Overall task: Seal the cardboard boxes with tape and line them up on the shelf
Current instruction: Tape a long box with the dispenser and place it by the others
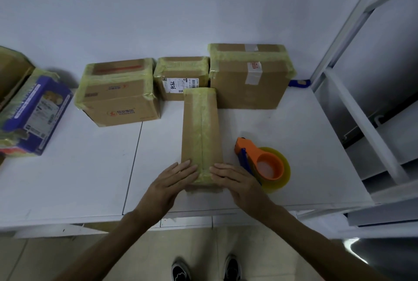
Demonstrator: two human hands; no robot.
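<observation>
The long narrow box (201, 127) lies flat on the white shelf (79, 167), its far end almost touching the three taped boxes that stand in a row against the wall: a wide one (122, 100), a small labelled one (181, 70) and a tall one (246, 77). The left hand (172, 181) and the right hand (235, 181) rest on the near end, one on each side of the yellowish tape strip (203, 122) that runs the length of the seam. Neither grip is closed: the fingers lie straight and flat on the cardboard, pressing rather than holding.

The box looks light and fairly stiff, though thin board of this shape would probably flex if lifted by one end. The glossy tape is likely slick, so bare cardboard on the two long sides, near the middle, seems the better place to take hold.

The orange tape dispenser (262, 161) sits just right of the box, close beside the right hand. The box's near end face and underside are hidden, so whether the tape wraps over cannot be told. At the left edge a blue printed pack (38, 113) and another carton (11, 70) are cut off, and the small box's label is too blurred to read.
</observation>
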